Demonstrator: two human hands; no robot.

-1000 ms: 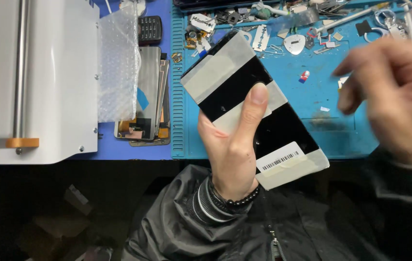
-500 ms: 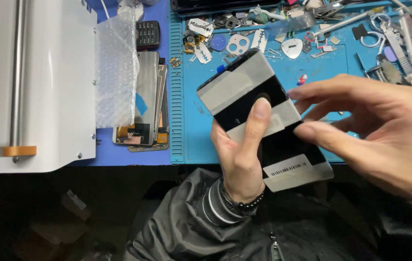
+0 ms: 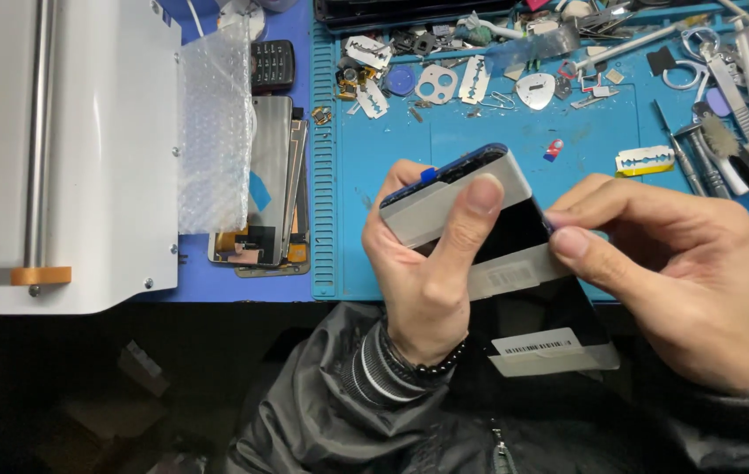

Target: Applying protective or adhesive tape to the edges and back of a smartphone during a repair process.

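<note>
While the left hand [image 3: 423, 281] grips the phone [image 3: 515, 263] from beneath, thumb pressed flat across its black glass face, the right hand [image 3: 682, 281] is pinching at the phone's right edge, thumb and forefinger closed on the end of a pale grey strip [image 3: 515, 276] that crosses the glass. The phone sits tilted between both hands, raised over the near edge of the blue mat [image 3: 497, 145]. A wider grey band [image 3: 453, 202] covers its far end under the left thumb tip, a small blue tab [image 3: 428, 174] sticks up at the top edge, and a white label [image 3: 537, 344] lies at its near end, close to the dark jacket [image 3: 348, 412].

Beyond the hands, the mat is littered: razor blades [image 3: 643, 161], a metal plate [image 3: 535, 90], a small red piece [image 3: 554, 149]. Out past the right hand lies a row of tools [image 3: 734, 132]. To the left of the left hand there's a stack of screens [image 3: 271, 184], bubble wrap [image 3: 212, 132] draped against them, a dark keypad [image 3: 272, 66] behind, and further left a white machine [image 3: 67, 158] on the table [image 3: 243, 285].
</note>
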